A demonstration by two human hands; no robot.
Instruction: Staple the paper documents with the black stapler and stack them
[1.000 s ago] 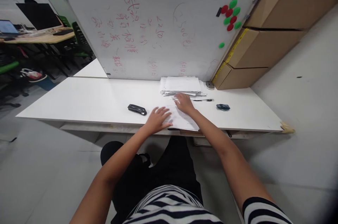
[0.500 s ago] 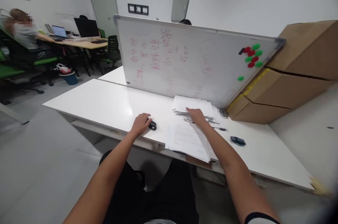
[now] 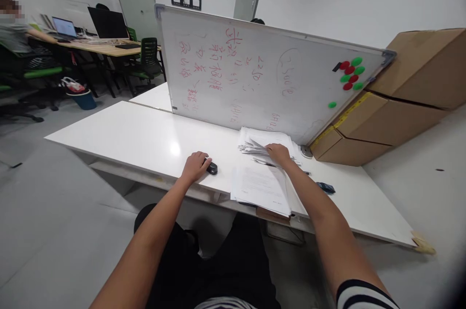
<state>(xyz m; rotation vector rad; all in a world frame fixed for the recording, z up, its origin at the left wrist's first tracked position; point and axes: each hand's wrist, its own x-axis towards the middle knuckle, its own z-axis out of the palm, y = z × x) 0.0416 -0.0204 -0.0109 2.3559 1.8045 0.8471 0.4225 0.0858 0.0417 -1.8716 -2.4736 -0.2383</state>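
Head view: left hand [image 3: 195, 166] clasps the black stapler [image 3: 211, 168] near the table's [image 3: 120, 129] front edge; right hand [image 3: 279, 154] grips sheets of the paper stack [image 3: 255, 139].

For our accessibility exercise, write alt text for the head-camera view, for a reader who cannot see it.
At a white table, a person's left hand covers a black stapler while the right hand lifts sheets from a paper stack. A whiteboard leans behind, with boxes beside it.
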